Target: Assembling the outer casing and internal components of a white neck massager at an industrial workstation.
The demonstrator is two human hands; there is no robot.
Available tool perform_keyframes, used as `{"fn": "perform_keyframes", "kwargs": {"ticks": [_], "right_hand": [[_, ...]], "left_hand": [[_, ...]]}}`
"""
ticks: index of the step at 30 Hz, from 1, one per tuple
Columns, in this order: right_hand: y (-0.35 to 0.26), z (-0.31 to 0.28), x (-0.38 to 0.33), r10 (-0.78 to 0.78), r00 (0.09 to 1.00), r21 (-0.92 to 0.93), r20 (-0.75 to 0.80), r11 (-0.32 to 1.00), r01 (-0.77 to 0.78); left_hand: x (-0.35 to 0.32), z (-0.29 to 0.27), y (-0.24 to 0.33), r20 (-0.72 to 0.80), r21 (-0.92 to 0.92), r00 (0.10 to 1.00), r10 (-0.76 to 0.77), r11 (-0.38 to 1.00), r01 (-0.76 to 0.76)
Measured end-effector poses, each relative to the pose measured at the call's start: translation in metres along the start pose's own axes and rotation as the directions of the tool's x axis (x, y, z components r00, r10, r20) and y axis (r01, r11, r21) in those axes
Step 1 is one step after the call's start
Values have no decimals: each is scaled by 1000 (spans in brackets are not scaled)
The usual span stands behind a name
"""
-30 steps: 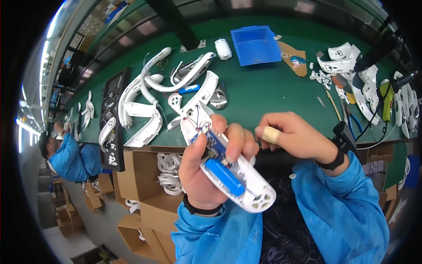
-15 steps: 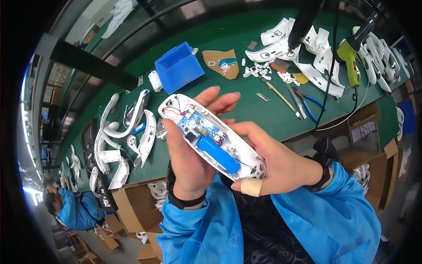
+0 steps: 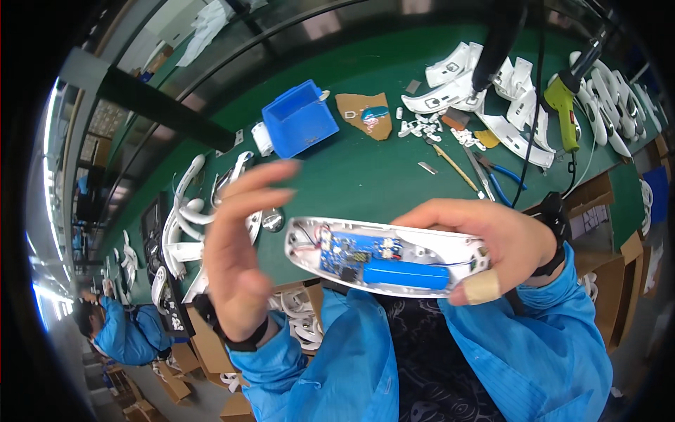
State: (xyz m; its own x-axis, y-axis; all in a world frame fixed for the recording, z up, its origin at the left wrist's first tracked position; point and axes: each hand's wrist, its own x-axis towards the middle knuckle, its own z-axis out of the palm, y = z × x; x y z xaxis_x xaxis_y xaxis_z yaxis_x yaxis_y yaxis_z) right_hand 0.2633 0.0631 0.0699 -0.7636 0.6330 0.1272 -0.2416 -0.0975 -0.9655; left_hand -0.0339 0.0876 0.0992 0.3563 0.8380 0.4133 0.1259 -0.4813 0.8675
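Observation:
In my right hand (image 3: 492,239) is a white plastic housing half (image 3: 422,239), gripped by its right end, its open inside facing me. A bandage wraps the right thumb. Inside the housing sit a blue circuit board (image 3: 355,252), a blue cylindrical battery (image 3: 408,274) and thin wires. My left hand (image 3: 242,253) is apart from the housing, to its left, with its fingers spread and somewhat blurred; nothing shows in it. Behind the left hand lie curved white plastic parts (image 3: 186,204) on the green bench, partly hidden by it.
On the green bench (image 3: 337,183) are a blue bin (image 3: 299,126), cardboard scrap (image 3: 365,116), small white parts (image 3: 422,128), blue-handled pliers (image 3: 508,179) and white shells (image 3: 450,91). A green electric screwdriver (image 3: 562,112) hangs at right. Cardboard boxes (image 3: 601,281) stand below; a co-worker (image 3: 130,330) is far left.
My left hand has let go of the housing and moved left. The right hand has shifted right with the housing, which has turned from slanting to nearly level. The view has shifted slightly.

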Motion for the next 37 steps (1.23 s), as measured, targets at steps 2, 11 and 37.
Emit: {"fn": "perform_keyframes", "kwargs": {"ticks": [2,11,37], "right_hand": [[-10,-4,0,47,996,34,74,998,-50],[26,-13,25,-54,997,736,53,677,-3],[88,125,-80,77,968,-447,-238,876,-180]], "left_hand": [[0,-5,2,362,-222,911,-196,931,288],[-76,4,-8,543,-759,804,-240,270,593],[-132,89,-8,486,-681,784,-386,394,617]]}}
